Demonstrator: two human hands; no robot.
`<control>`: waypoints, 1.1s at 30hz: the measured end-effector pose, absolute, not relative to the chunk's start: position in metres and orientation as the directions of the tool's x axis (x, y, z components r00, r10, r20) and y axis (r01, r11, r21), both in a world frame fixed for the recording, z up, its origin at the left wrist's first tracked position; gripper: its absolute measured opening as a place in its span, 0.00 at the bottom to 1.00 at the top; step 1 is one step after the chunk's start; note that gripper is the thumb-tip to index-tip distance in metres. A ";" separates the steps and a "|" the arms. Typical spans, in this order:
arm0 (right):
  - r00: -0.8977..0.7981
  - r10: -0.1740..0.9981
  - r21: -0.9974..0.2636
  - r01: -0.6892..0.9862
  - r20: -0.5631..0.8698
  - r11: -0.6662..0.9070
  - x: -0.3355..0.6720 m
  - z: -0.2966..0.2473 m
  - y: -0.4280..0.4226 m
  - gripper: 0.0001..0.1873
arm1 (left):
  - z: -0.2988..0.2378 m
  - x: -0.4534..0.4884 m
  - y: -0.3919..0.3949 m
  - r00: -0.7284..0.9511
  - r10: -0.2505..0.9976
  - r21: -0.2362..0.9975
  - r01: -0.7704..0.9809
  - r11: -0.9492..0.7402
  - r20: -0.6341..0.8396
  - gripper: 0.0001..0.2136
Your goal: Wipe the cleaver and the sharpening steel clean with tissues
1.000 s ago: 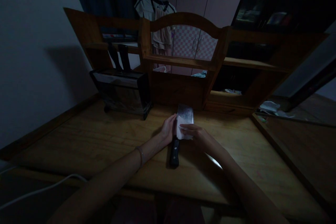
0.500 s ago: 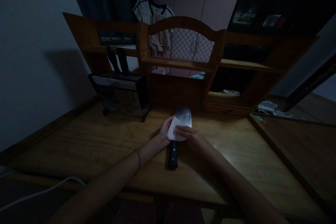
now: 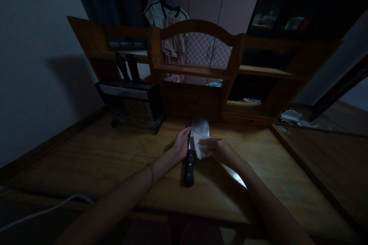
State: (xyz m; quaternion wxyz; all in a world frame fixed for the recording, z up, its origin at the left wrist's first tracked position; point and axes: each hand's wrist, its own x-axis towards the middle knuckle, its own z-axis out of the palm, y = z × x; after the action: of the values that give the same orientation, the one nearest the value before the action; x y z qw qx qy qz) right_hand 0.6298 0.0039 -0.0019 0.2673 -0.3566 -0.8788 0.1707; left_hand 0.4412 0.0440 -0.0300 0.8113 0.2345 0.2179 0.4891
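Right hand (image 3: 216, 149) pinches a tissue (image 3: 196, 141) over the cleaver (image 3: 200, 125).
Left hand (image 3: 181, 143) lies along the cleaver's left edge, probably steadying it; whether it grips, I cannot tell. The cleaver rests on the table (image 3: 276, 164), handle (image 3: 189, 169) nearside, presumably for reach; the knife holder (image 3: 129, 108) stands apart, farther left.

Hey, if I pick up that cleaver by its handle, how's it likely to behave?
The cleaver will probably stay stiff, as its broad blade looks like metal. It may feel blade-heavy, since the blade is much wider than the black handle. Rolling seems unlikely, given that flat blade.
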 end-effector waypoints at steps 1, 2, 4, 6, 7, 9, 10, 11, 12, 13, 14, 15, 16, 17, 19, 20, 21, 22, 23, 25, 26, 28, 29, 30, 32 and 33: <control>-0.601 0.725 -0.474 0.558 0.336 0.681 0.631 0.000 0.004 0.15 | -0.031 0.441 0.045 0.428 0.896 0.599 -0.690 0.407 -0.116 0.12; -0.596 0.734 -0.456 0.582 0.324 0.674 0.633 0.002 0.003 0.16 | -0.033 0.441 0.045 0.428 0.897 0.603 -0.688 0.402 -0.110 0.12; -0.580 0.759 -0.419 0.635 0.295 0.649 0.634 0.006 0.001 0.18 | -0.034 0.440 0.046 0.431 0.896 0.606 -0.687 0.401 -0.105 0.13; -0.556 0.790 -0.384 0.692 0.257 0.612 0.635 0.009 -0.001 0.18 | -0.035 0.440 0.047 0.439 0.893 0.601 -0.689 0.406 -0.100 0.14; -0.539 0.809 -0.358 0.725 0.236 0.588 0.636 0.009 -0.001 0.17 | -0.034 0.440 0.046 0.452 0.887 0.599 -0.685 0.414 -0.096 0.14; -0.479 0.855 -0.280 0.808 0.199 0.518 0.638 0.008 0.000 0.15 | -0.033 0.440 0.046 0.473 0.876 0.593 -0.680 0.432 -0.096 0.15; -0.435 0.880 -0.227 0.853 0.188 0.470 0.640 0.006 0.001 0.14 | -0.033 0.440 0.045 0.477 0.872 0.588 -0.678 0.441 -0.104 0.15; -0.384 0.905 -0.170 0.895 0.183 0.414 0.643 0.004 0.003 0.13 | -0.032 0.440 0.045 0.476 0.872 0.584 -0.678 0.446 -0.114 0.15; -0.329 0.926 -0.118 0.928 0.186 0.353 0.646 0.001 0.005 0.12 | -0.031 0.440 0.044 0.465 0.877 0.582 -0.683 0.441 -0.120 0.14; -0.278 0.940 -0.081 0.951 0.198 0.298 0.650 -0.001 0.008 0.12 | -0.031 0.440 0.044 0.451 0.884 0.581 -0.690 0.431 -0.121 0.14; -0.244 0.945 -0.065 0.963 0.217 0.263 0.653 -0.003 0.011 0.12 | -0.030 0.440 0.044 0.440 0.890 0.582 -0.695 0.422 -0.120 0.13; -0.223 0.942 -0.073 0.966 0.250 0.248 0.656 -0.004 0.013 0.13 | -0.029 0.440 0.043 0.438 0.891 0.581 -0.698 0.419 -0.117 0.12; -0.211 0.930 -0.102 0.963 0.302 0.251 0.659 -0.005 0.015 0.14 | -0.028 0.440 0.043 0.445 0.889 0.577 -0.699 0.422 -0.111 0.12; -0.202 0.907 -0.145 0.951 0.369 0.271 0.661 -0.006 0.017 0.17 | -0.028 0.440 0.042 0.462 0.881 0.572 -0.698 0.431 -0.101 0.12; -0.188 0.839 -0.239 0.907 0.510 0.348 0.660 -0.007 0.018 0.24 | -0.026 0.441 0.041 0.501 0.862 0.562 -0.691 0.454 -0.081 0.13; -0.179 0.807 -0.283 0.876 0.563 0.392 0.658 -0.008 0.018 0.26 | -0.025 0.441 0.040 0.510 0.857 0.560 -0.691 0.457 -0.070 0.14; -0.178 0.781 -0.319 0.841 0.599 0.437 0.654 -0.009 0.017 0.28 | -0.024 0.442 0.040 0.516 0.855 0.561 -0.690 0.456 -0.061 0.14; -0.199 0.760 -0.345 0.801 0.618 0.490 0.649 -0.010 0.015 0.29 | -0.024 0.442 0.039 0.519 0.853 0.563 -0.689 0.457 -0.057 0.14; -0.236 0.745 -0.361 0.758 0.624 0.543 0.643 -0.011 0.014 0.29 | -0.023 0.443 0.039 0.518 0.853 0.560 -0.690 0.458 -0.060 0.13; -0.341 0.714 -0.372 0.673 0.611 0.640 0.630 -0.013 0.010 0.31 | -0.024 0.444 0.040 0.507 0.858 0.544 -0.699 0.463 -0.079 0.11; -0.401 0.699 -0.374 0.632 0.592 0.679 0.624 -0.014 0.008 0.33 | -0.024 0.445 0.041 0.497 0.863 0.532 -0.707 0.466 -0.095 0.11; -0.504 0.670 -0.377 0.567 0.545 0.733 0.612 -0.016 0.005 0.34 | -0.026 0.447 0.043 0.476 0.872 0.509 -0.725 0.464 -0.117 0.10; -0.540 0.661 -0.377 0.549 0.521 0.746 0.608 -0.016 0.004 0.34 | -0.027 0.448 0.045 0.474 0.872 0.503 -0.728 0.466 -0.122 0.10; -0.562 0.658 -0.376 0.544 0.501 0.750 0.605 -0.016 0.004 0.34 | -0.028 0.448 0.046 0.480 0.869 0.498 -0.727 0.473 -0.125 0.10; -0.569 0.672 -0.379 0.558 0.474 0.739 0.603 -0.016 0.004 0.34 | -0.028 0.449 0.047 0.494 0.860 0.494 -0.719 0.489 -0.133 0.11; -0.558 0.686 -0.383 0.572 0.466 0.725 0.604 -0.016 0.005 0.35 | -0.028 0.448 0.046 0.501 0.856 0.494 -0.715 0.495 -0.132 0.11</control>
State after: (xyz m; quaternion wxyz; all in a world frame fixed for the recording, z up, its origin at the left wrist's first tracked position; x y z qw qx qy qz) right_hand 0.6037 0.0054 -0.0161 0.3041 -0.3586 -0.8776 0.0939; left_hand 0.4483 0.0465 -0.0282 0.8448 0.1916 0.1833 0.4648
